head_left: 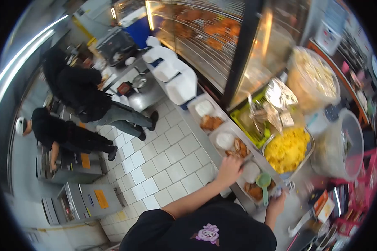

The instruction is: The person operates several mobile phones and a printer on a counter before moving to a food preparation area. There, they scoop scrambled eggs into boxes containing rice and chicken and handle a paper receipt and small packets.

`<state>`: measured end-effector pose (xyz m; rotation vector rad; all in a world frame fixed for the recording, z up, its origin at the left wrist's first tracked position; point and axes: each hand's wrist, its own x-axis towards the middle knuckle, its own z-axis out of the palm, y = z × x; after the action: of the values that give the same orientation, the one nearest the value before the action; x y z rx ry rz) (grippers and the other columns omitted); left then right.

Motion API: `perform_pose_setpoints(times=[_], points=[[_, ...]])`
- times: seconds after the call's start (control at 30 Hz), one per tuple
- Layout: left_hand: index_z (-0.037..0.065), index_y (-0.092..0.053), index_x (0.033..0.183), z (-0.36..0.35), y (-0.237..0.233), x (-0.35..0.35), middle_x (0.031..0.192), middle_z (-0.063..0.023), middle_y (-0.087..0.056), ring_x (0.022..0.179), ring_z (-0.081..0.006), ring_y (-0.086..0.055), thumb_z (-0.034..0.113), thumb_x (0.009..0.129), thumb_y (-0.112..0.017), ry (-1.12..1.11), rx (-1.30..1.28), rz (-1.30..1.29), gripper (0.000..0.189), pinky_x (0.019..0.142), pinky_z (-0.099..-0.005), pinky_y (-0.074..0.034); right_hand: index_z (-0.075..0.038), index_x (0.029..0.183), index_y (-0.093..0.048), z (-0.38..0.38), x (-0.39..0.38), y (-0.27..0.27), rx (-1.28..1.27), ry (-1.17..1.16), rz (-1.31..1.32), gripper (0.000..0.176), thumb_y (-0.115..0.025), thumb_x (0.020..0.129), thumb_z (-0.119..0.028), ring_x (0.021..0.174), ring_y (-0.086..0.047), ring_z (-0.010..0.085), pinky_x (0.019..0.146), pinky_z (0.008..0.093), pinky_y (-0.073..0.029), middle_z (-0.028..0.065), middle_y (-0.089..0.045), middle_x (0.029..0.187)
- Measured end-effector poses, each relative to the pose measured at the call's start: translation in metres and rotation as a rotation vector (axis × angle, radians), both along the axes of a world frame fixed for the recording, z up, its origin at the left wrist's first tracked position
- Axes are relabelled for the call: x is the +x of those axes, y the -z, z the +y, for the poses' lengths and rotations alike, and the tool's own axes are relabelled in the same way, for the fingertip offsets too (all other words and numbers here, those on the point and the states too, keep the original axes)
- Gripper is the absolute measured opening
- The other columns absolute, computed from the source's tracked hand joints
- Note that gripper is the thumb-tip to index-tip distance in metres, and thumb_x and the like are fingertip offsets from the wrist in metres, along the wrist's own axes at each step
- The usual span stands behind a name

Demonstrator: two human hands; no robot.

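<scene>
Below me is my black shirt (197, 228) with its pink printed figure (207, 234). My right hand (276, 202) is low over the counter's edge, its fingers curled just beside the handle of a green scoop (263, 180); whether they grip it I cannot tell. The scoop lies across the nearest white box (239, 182), above browned pieces of food and beside a pale round mound. My left hand (229, 172) reaches to the middle white box (215, 135), fingertips bent down at the browned pieces (240, 147) there; I can't tell if they pinch one. Just beyond sits a third open box (192, 105), filled alike. To the right of the row are a metal tray of yellow food (309, 155), a green tray (240, 114) with crumpled foil (282, 93), and two clear tubs. Farther off, stacked white containers (182, 87) stand by a lit glass case (205, 50) of fried pieces, and across the tiled floor (171, 144) two people in dark clothes are on their feet.
</scene>
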<state>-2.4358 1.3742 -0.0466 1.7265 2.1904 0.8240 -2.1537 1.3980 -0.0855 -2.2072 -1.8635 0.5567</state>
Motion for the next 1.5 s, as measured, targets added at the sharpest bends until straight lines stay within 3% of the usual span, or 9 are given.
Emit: perform_pose_setpoints(times=[0.1, 0.3, 0.37, 0.57, 0.8, 1.1, 1.27, 1.4, 1.5], points=[[0.009, -0.062, 0.096, 0.007, -0.004, -0.006, 0.091, -0.0096, -0.059, 0.092, -0.0266, -0.055, 0.022, 0.080, -0.063, -0.007, -0.016, 0.041, 0.021, 0.080, -0.0393, -0.038, -0.004, 0.131, -0.042, 0.002, 0.004, 0.016, 0.213, 0.152, -0.043, 0.056, -0.066, 0.082, -0.017, 0.104, -0.057, 0.0370, 0.086, 0.0420, -0.047, 0.0184, -0.054, 0.121], [0.008, -0.062, 0.083, 0.013, -0.003, -0.009, 0.087, -0.0070, -0.060, 0.091, -0.0234, -0.056, 0.024, 0.079, -0.064, 0.003, -0.026, 0.080, 0.017, 0.078, -0.0363, -0.038, 0.000, 0.129, -0.041, 0.020, -0.004, -0.024, -0.132, 0.139, -0.106, 0.053, -0.065, 0.085, -0.016, 0.111, -0.052, 0.0357, 0.093, 0.0407, -0.042, 0.0216, -0.050, 0.124], [0.008, -0.062, 0.083, 0.014, 0.000, -0.009, 0.087, -0.0060, -0.060, 0.091, -0.0225, -0.056, 0.023, 0.079, -0.064, 0.024, -0.004, 0.096, 0.015, 0.078, -0.0351, -0.038, -0.001, 0.118, -0.060, 0.018, -0.006, -0.032, -0.054, 0.076, 0.058, 0.046, -0.068, 0.081, -0.027, 0.099, -0.059, 0.0363, 0.088, 0.0437, -0.045, 0.0219, -0.062, 0.113], [0.008, -0.062, 0.084, 0.016, 0.006, -0.004, 0.087, -0.0060, -0.060, 0.093, -0.0223, -0.056, 0.019, 0.079, -0.064, 0.051, 0.010, 0.107, 0.013, 0.082, -0.0344, -0.039, 0.001, 0.120, -0.056, 0.008, -0.046, -0.097, 0.071, 0.039, 0.302, 0.045, -0.065, 0.082, -0.023, 0.102, -0.058, 0.0365, 0.088, 0.0429, -0.045, 0.0221, -0.060, 0.116], [0.003, -0.059, 0.086, 0.018, 0.011, 0.001, 0.088, -0.0109, -0.059, 0.087, -0.0261, -0.060, 0.013, 0.081, -0.059, 0.047, -0.027, 0.100, 0.012, 0.073, -0.0360, -0.049, 0.000, 0.122, -0.055, 0.004, -0.047, -0.096, 0.064, 0.077, 0.207, 0.045, -0.062, 0.084, -0.024, 0.104, -0.056, 0.0361, 0.091, 0.0428, -0.043, 0.0213, -0.059, 0.117], [0.001, -0.056, 0.087, 0.016, 0.008, 0.003, 0.088, -0.0137, -0.058, 0.083, -0.0296, -0.062, 0.010, 0.083, -0.054, 0.030, -0.038, 0.013, 0.011, 0.067, -0.0398, -0.052, 0.000, 0.115, -0.059, 0.018, 0.000, -0.006, 0.004, 0.028, 0.211, 0.038, -0.061, 0.082, -0.019, 0.101, -0.057, 0.0387, 0.086, 0.0425, -0.045, 0.0239, -0.061, 0.110], [0.001, -0.056, 0.087, 0.017, 0.015, 0.003, 0.088, -0.0136, -0.058, 0.084, -0.0291, -0.062, 0.011, 0.082, -0.054, 0.010, -0.038, 0.041, 0.011, 0.066, -0.0384, -0.053, 0.006, 0.109, -0.059, 0.012, -0.014, -0.037, 0.264, 0.130, 0.110, 0.045, -0.067, 0.080, -0.026, 0.095, -0.057, 0.0417, 0.083, 0.0448, -0.045, 0.0265, -0.062, 0.101], [0.001, -0.057, 0.087, 0.018, 0.017, 0.002, 0.087, -0.0136, -0.059, 0.084, -0.0281, -0.063, 0.011, 0.080, -0.055, -0.016, 0.005, 0.066, 0.012, 0.065, -0.0373, -0.053, 0.011, 0.114, -0.055, 0.028, 0.011, -0.028, 0.040, 0.062, -0.107, 0.062, -0.069, 0.080, -0.040, 0.098, -0.056, 0.0425, 0.085, 0.0458, -0.044, 0.0306, -0.059, 0.109], [-0.001, -0.059, 0.090, 0.014, 0.015, 0.004, 0.088, -0.0145, -0.061, 0.081, -0.0266, -0.064, 0.008, 0.079, -0.053, -0.005, 0.026, 0.122, 0.015, 0.063, -0.0352, -0.054, 0.011, 0.111, -0.055, 0.037, 0.013, -0.052, 0.116, -0.042, 0.068, 0.062, -0.066, 0.083, -0.043, 0.097, -0.056, 0.0432, 0.083, 0.0460, -0.045, 0.0311, -0.058, 0.108]])
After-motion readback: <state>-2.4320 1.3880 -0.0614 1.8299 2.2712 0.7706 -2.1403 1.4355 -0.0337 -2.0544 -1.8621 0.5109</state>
